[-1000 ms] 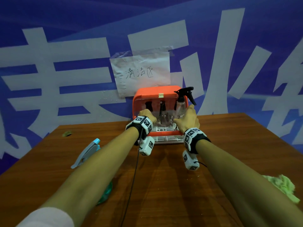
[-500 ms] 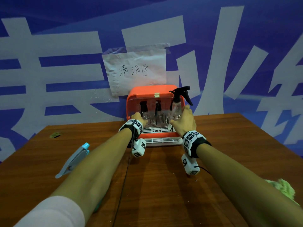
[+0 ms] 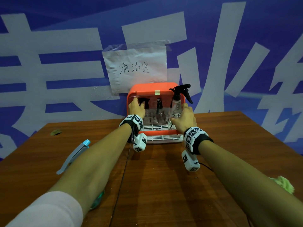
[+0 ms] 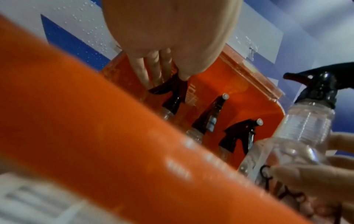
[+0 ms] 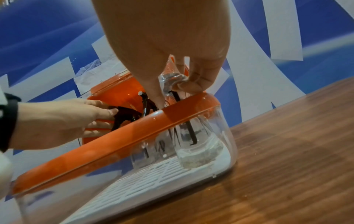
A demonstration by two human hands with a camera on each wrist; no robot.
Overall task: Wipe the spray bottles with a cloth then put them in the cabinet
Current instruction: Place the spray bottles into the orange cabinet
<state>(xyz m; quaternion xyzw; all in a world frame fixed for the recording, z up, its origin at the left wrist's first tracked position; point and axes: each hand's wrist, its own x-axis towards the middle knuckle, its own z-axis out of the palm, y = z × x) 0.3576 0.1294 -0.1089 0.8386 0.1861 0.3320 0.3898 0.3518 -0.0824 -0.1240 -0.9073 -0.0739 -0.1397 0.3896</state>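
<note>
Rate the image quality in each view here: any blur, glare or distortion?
Head view: sharp centre, wide-angle bending at the edges, warm glare streaks on the brown wooden table. Left wrist view: the orange plastic cabinet's front bar is a close, smeared blur. Right wrist view: mostly sharp; the clear spray bottle shows through the transparent wall.

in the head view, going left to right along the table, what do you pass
grey-blue spray bottle → left hand on a black trigger head → orange cabinet → clear spray bottle held by right hand → green cloth
</note>
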